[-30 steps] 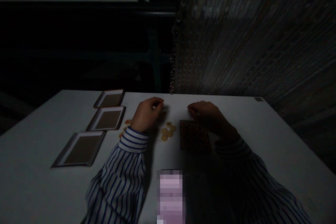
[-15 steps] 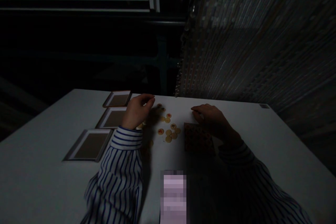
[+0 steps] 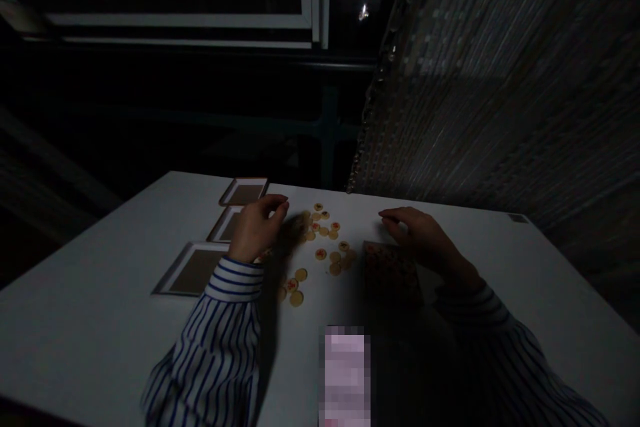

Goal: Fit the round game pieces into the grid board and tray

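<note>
Xiangqi pieces [image 3: 321,254], pale round discs, some with red or dark characters, lie scattered on the white table. My left hand [image 3: 257,228] is raised over the left side of these pieces, its fingers loosely curved, with a gap between thumb and index finger. Nothing shows in it. On the right, my right hand [image 3: 423,235] hovers by the far edge of a dark square box [image 3: 393,273] with a reddish mottled pattern or contents, too dark to tell. Its fingers are bent and slightly apart, and no piece is visible between them.
Three shallow rectangular trays [image 3: 161,285] with brown bottoms stand in a row at the left; my left hand and sleeve partly cover them. A phone with a blurred-out screen [image 3: 345,373] lies at the near edge. A beaded string curtain [image 3: 450,100] hangs behind the table.
The view has shifted, moving the table's things slightly right. My left hand has drawn left relative to the pieces, uncovering several near my wrist. My right hand stays by the box.
</note>
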A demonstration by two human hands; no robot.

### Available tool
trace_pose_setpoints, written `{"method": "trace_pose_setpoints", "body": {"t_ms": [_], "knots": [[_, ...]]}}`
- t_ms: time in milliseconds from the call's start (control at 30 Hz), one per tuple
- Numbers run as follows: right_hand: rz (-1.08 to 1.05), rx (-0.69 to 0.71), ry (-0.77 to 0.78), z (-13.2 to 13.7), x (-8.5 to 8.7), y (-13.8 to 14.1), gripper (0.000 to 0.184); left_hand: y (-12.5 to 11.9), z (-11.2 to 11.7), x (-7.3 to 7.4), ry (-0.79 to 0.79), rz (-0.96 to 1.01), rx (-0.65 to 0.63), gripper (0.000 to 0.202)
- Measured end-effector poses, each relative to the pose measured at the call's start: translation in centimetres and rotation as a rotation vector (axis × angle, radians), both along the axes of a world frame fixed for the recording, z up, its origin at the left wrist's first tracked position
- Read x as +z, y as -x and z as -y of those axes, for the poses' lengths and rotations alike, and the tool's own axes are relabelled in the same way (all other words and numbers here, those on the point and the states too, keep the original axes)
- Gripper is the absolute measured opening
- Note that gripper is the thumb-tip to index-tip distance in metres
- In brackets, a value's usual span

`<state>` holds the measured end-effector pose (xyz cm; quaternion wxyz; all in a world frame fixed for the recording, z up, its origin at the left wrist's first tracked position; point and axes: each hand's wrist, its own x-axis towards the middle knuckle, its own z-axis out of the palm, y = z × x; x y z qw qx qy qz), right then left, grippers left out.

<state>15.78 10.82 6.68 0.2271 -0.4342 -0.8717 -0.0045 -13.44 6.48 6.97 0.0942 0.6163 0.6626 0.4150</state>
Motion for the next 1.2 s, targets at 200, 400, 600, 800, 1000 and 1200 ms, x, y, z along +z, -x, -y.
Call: {"method": "trace_pose_setpoints", "body": {"t_ms": [200, 400, 600, 800, 1000, 1200], "knots": [[-0.077, -0.001, 0.024, 0.8, 0.8, 0.1, 0.027, 0.9, 1.5, -1.7, -0.037, 0.061, 0.079, 0.033], [-0.107, -0.017, 0.084, 1.5, 1.0, 1.0, 0.027, 1.5, 2.8, -4.0, -0.088, 0.142, 0.122, 0.034], [-0.075, 0.012, 0.120, 1.5, 1.0, 1.9, 0.027, 2.0, 3.4, -5.9, -0.047, 0.170, 0.156, 0.035], [0.003, 0.077, 0.180, 0.5, 1.0, 3.8, 0.027, 2.5, 3.4, -7.7, 0.015, 0.028, 0.207, 0.033], [0.144, 0.200, 0.224, -1.0, 0.4, 8.0, 0.027, 2.8, 3.0, -9.2, -0.040, -0.124, 0.238, 0.028], [0.283, 0.331, 0.220, -2.3, -0.2, 12.8, 0.026, 2.8, 2.6, -10.4, -0.052, -0.197, 0.196, 0.025]]}}
